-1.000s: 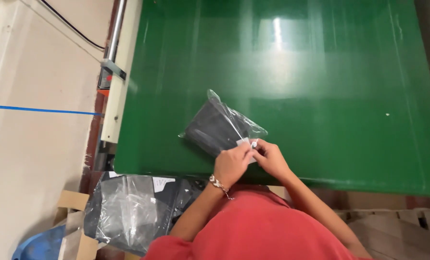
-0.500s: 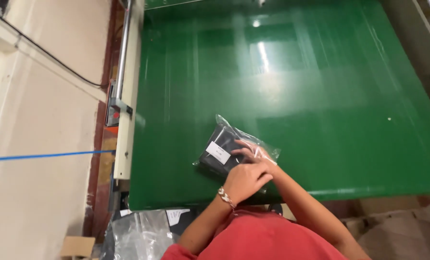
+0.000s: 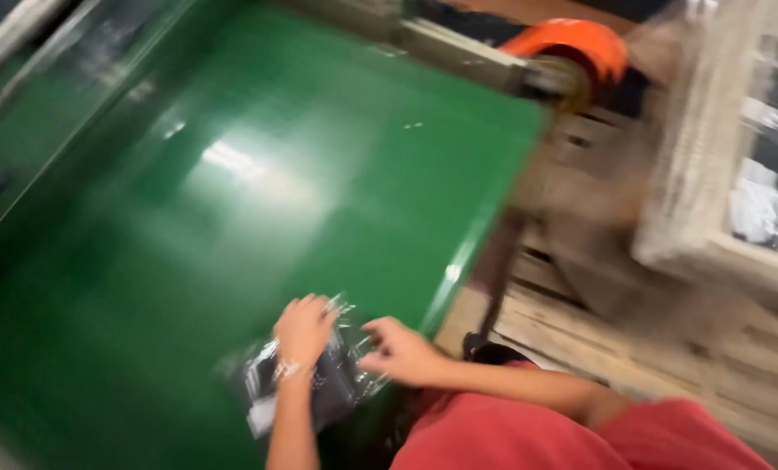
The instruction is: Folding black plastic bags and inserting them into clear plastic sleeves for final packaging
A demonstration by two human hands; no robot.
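Note:
A clear plastic bag holding a dark folded garment (image 3: 332, 387) lies on the green conveyor belt (image 3: 189, 218) near its front edge. My left hand (image 3: 304, 329) rests on top of the bag with its fingers curled over the plastic. At the bag's right end, my right hand (image 3: 399, 351) touches the crinkled plastic, fingers spread. A bracelet sits on my left wrist. The picture is motion-blurred, so the grip is hard to judge.
An orange machine part (image 3: 572, 48) sits at the belt's far end. Wooden pallets (image 3: 580, 322) lie on the floor to the right. A wrapped crate or frame with bagged goods (image 3: 737, 174) stands at the far right.
The camera has swung sharply to the right, so the belt now runs diagonally. Both hands stay on the bagged garment, now pressed flat on it.

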